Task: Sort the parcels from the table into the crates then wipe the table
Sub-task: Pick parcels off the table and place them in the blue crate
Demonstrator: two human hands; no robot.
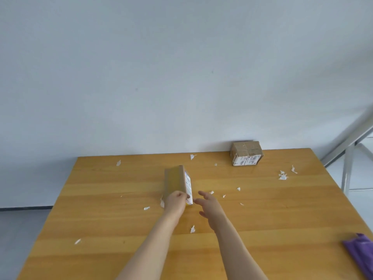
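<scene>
A flat brown cardboard parcel [175, 181] with a white label on its right side stands tilted on edge in the middle of the wooden table [113, 219]. My left hand [176, 202] grips its near end. My right hand [210, 205] hovers just to the right of the parcel with its fingers spread, apart from it. A second, cube-shaped brown parcel [246, 152] with a white label sits at the table's far edge against the wall. No crates are in view.
Several small white paper scraps [283, 175] lie scattered over the tabletop. A purple cloth or bag [361, 253] lies at the table's near right corner. A grey metal frame [347, 150] stands beyond the right edge. A plain wall runs behind the table.
</scene>
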